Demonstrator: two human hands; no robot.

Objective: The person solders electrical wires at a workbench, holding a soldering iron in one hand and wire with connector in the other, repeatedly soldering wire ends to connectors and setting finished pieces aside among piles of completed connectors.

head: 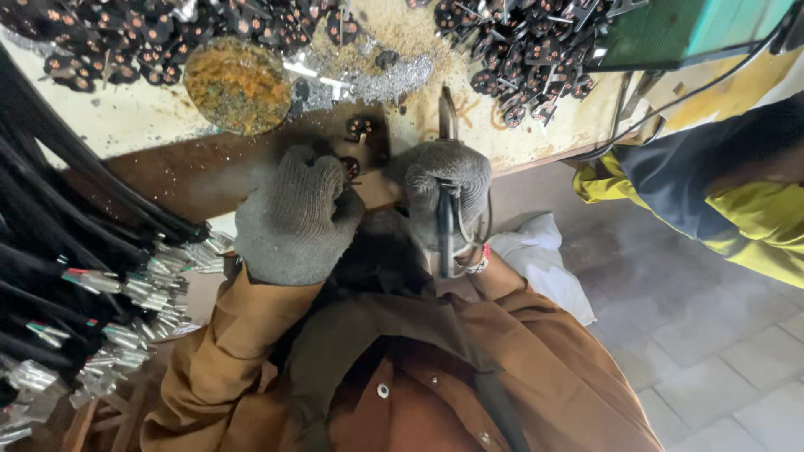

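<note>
Hands in grey knitted gloves meet at the near edge of the cream, rust-stained worktop [126, 125]. I see my left hand [295, 216] curled around a small black round plug part [350, 167], pinching it. My right hand [445, 199] is closed on dark metal pliers [445, 219], just right of that part. Left of the part lies a round rusty tin of metal scraps [238, 84]; black cables with silver terminals [109, 293] hang further left.

Grey knitted gloves on left hand [295, 219] and right hand [444, 194]; brown jacket [435, 377]; cream worktop [126, 117]; black plug parts [519, 42], seemingly orange-dotted.
</note>
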